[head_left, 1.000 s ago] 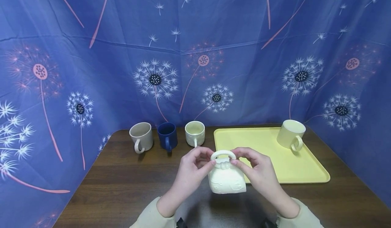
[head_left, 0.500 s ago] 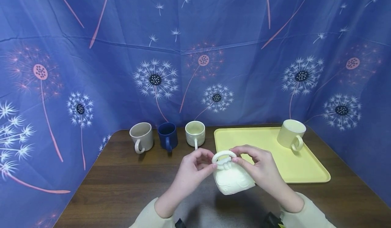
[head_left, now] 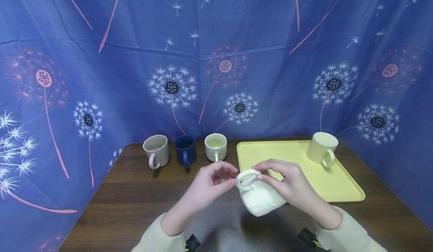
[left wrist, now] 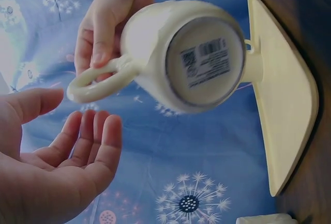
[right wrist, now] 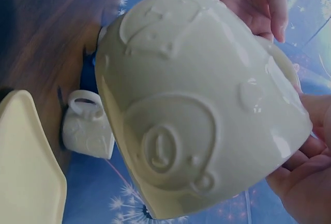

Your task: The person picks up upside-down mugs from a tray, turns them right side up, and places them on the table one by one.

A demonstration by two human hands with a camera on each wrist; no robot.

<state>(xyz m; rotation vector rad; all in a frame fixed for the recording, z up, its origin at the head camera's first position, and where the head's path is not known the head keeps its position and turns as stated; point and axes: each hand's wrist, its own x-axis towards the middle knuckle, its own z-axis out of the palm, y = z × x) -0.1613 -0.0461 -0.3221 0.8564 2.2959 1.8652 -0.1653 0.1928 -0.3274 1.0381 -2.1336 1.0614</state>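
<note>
A cream mug [head_left: 262, 199] hangs tilted above the table's front, handle up and base toward the left hand. My right hand [head_left: 287, 180] grips it near the handle and rim. My left hand [head_left: 208, 184] is just left of the handle; in the left wrist view its fingers [left wrist: 111, 131] are loosely spread, with a gap between them and the handle [left wrist: 103, 84]. A printed label [left wrist: 207, 63] shows on the mug's base. Raised animal faces [right wrist: 163, 149] cover its side in the right wrist view.
Along the table's back stand a grey mug [head_left: 159, 150], a dark blue mug [head_left: 185, 148] and a small cream mug [head_left: 215, 148]. A yellow tray [head_left: 338, 188] at right bears another cream mug [head_left: 319, 148]. A blue dandelion-print cloth [head_left: 280, 101] hangs behind.
Both hands held the mug at first. It has tilted and shifted right with the right hand, while the left fingers have come off the handle.
</note>
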